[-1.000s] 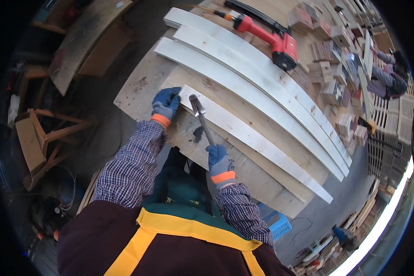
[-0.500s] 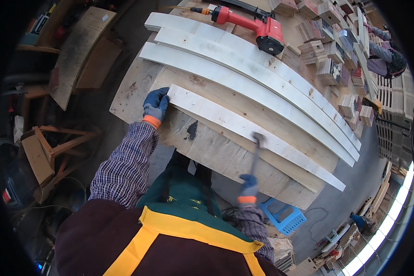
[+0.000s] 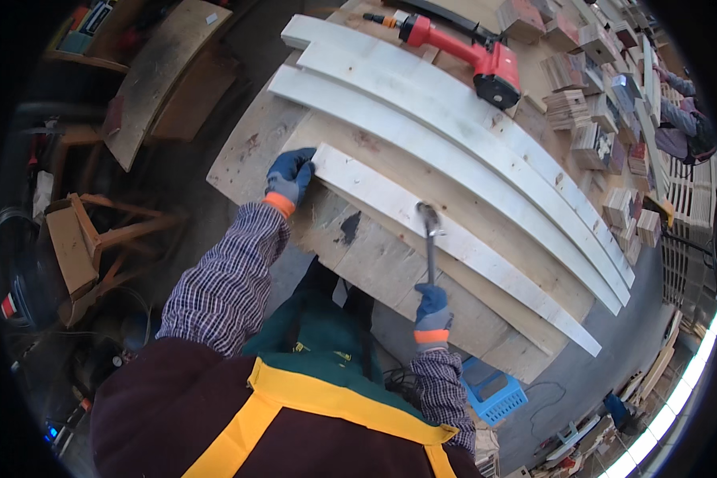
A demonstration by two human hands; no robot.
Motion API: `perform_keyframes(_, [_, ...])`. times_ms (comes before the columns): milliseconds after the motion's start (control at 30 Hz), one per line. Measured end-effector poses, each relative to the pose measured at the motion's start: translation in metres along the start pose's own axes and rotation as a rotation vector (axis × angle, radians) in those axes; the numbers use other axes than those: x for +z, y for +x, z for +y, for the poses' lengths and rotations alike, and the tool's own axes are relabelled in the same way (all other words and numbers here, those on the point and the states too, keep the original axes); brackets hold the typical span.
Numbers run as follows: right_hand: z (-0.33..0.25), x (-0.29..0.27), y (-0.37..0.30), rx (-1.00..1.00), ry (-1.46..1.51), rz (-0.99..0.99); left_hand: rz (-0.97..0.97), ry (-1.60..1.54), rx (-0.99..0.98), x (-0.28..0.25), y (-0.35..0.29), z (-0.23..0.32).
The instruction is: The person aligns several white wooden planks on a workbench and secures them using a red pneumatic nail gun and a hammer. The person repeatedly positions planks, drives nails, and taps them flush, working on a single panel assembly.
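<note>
The left hand (image 3: 291, 177), in a blue glove with an orange cuff, lies on the near end of a pale wooden board (image 3: 454, 243); its fingers are curled over the corner of the board and press it down on the table (image 3: 247, 147). The right hand (image 3: 432, 308), in the same kind of glove, is closed around the handle of a hammer (image 3: 429, 239). The handle points away from the person, and the metal head of the hammer is on the board or just above it — which of the two cannot be told from this view. The board itself is long and narrow, and it runs slantwise from the left hand toward the far right edge of the table.

Beyond this board, three more pale boards (image 3: 454, 119) lie side by side on the table, all in the same direction, and they look bent because of the lens. At the far end of the table a red power tool (image 3: 462, 52) rests near these boards. To the right of it, many small wooden blocks (image 3: 589, 119) stand in stacks. Below the table edge, near the right forearm of the person, a blue plastic basket (image 3: 494, 394) stands on the floor. On the left, well apart from the table, a wooden stool (image 3: 80, 239) is lying on the floor.
</note>
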State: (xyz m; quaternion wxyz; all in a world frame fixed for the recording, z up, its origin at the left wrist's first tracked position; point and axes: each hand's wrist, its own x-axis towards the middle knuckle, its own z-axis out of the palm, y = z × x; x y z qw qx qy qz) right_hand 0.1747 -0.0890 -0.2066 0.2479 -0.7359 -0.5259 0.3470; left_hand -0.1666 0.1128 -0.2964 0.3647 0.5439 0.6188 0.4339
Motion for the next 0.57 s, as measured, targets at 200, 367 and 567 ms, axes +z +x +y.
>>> perform_keyframes(200, [-0.003,0.002,-0.004,0.204,-0.396,-0.213,-0.072,0.028,-0.066,0.003,-0.002,-0.002])
perform_keyframes(367, [-0.023,-0.008,-0.014,0.011,0.101,0.05,-0.022,0.039,-0.017,0.003,-0.005,-0.001])
perform_keyframes(567, [0.027,0.019,-0.012,0.252,-0.022,-0.142,-0.138,0.046,-0.066,-0.001,0.008,-0.014])
